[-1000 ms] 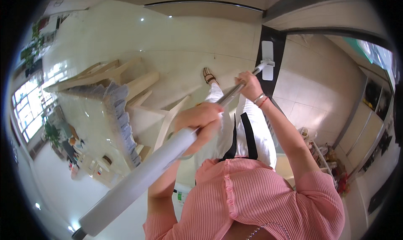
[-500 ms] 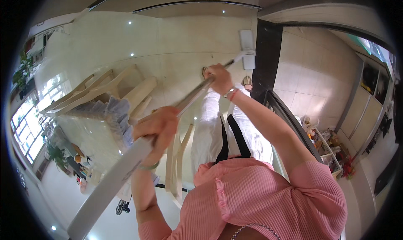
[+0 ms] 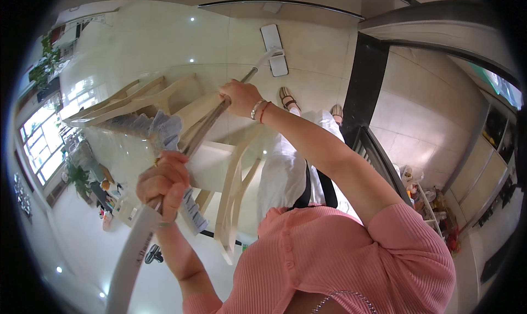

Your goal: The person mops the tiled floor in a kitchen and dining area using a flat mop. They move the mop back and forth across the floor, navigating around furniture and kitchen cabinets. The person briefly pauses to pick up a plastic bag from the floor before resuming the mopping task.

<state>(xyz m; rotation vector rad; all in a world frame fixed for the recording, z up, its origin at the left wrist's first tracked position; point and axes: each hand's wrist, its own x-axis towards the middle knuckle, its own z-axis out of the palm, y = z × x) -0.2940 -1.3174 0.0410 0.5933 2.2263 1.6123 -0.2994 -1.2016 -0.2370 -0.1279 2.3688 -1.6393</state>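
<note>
mop handle (image 3: 206, 127) — near end unseen

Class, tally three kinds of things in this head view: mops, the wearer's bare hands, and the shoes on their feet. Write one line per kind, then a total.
Mops: 1 (the long-handled mop)
Hands: 2 (left hand and right hand, both gripping the mop)
Shoes: 2 (left shoe and right shoe)
Total: 5
</note>
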